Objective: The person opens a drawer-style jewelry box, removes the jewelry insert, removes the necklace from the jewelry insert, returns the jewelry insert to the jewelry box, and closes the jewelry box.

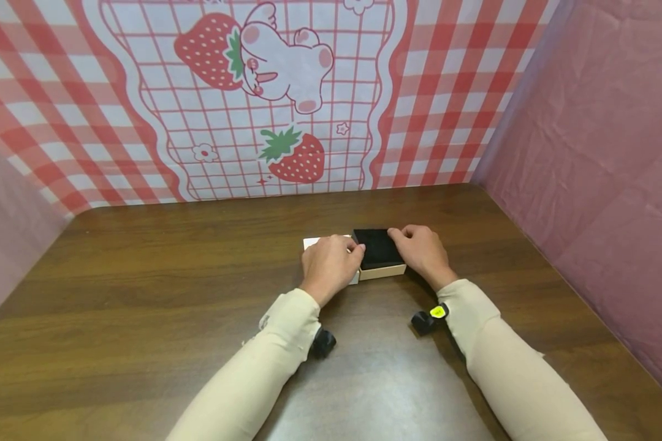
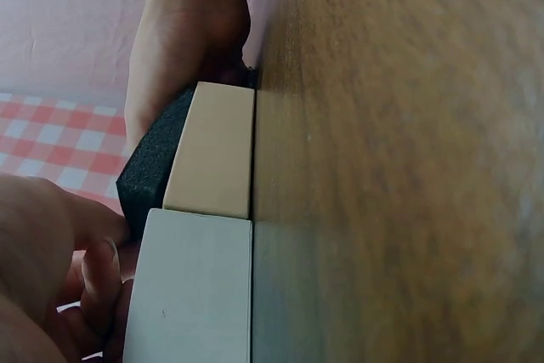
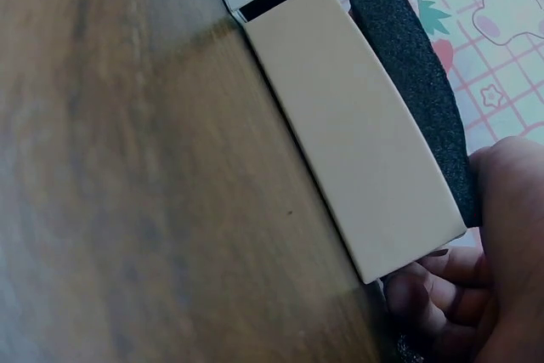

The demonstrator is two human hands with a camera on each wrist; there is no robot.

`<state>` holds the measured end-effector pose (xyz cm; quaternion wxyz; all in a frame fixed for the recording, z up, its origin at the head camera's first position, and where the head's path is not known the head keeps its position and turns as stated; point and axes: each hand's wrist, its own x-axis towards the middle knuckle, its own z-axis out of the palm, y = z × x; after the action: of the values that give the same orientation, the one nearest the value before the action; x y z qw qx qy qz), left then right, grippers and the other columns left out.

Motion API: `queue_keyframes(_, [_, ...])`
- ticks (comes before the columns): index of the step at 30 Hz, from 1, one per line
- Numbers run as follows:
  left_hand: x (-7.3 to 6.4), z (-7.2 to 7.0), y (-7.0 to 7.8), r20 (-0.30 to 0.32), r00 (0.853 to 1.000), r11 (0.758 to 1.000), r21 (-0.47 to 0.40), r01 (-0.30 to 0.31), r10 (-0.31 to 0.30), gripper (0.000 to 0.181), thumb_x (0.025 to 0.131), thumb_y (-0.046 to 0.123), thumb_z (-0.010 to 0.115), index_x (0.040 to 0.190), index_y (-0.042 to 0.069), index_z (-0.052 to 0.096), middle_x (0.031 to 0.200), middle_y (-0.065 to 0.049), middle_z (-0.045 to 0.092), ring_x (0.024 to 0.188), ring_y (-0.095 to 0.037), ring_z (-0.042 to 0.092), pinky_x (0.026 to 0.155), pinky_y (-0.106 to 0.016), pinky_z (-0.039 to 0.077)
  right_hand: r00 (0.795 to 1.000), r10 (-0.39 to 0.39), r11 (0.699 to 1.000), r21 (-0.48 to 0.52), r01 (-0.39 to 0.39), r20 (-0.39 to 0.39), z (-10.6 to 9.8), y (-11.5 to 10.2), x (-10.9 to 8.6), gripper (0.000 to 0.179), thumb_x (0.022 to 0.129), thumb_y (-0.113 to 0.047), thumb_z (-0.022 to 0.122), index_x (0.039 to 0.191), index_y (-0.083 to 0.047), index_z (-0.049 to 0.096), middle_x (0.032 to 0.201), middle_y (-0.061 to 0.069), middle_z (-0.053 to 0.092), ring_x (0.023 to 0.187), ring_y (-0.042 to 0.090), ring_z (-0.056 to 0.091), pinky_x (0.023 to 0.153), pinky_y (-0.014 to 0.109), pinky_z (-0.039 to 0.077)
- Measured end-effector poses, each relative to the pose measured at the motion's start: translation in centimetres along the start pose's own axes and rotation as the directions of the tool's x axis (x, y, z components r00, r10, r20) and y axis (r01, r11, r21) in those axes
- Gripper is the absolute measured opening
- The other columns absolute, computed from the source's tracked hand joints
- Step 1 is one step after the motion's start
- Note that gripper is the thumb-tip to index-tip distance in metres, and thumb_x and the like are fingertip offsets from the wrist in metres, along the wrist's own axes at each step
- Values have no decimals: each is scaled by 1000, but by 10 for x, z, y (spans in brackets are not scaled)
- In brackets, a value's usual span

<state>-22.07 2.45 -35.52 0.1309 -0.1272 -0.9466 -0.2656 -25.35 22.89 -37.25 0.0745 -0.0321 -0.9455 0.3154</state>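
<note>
A cardboard drawer box lies on the table, its tan tray [image 1: 383, 272] pulled out to the right of the white sleeve [image 1: 311, 242]. On top of the tray sits a black foam pad [image 1: 376, 245]; the right wrist view has the foam [image 3: 416, 82] standing above the tray's side wall. My left hand [image 1: 331, 262] is over the sleeve, thumb and finger pinching the foam's left edge. At the other end my right hand [image 1: 422, 252] grips the tray, thumb on the foam's right edge and fingers curled at the tray's end wall [image 3: 357, 125]. The tray's inside is hidden beneath the foam.
The brown wooden table [image 1: 143, 294] extends around the box. Behind it hangs a red-and-white checked cloth [image 1: 447, 79] with strawberry prints, and a pink cloth [image 1: 612, 153] borders the right side. Black wrist cameras [image 1: 323, 343] hang below both forearms.
</note>
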Motion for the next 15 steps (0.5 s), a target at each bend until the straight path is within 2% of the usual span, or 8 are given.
queue_keyframes(8, [-1,1,0,-12,1000,1000,-6,8,-8,22,94,41,66,85,26,79,82,8,73,80,-17,69,65,-41,48,1000,-15,1000,-5,15,-13,0,0,1,40,99,-44,55,92,-9,73,93,10,70,85,27,61,71,40,45])
queue_keyframes(15, [0,1,0,-10,1000,1000,-13,20,-21,23,92,42,69,76,26,74,74,9,70,77,-17,69,64,-41,48,1000,-12,1000,-14,12,-19,2,1,3,38,97,-43,56,95,-10,75,99,11,72,90,29,63,75,43,47])
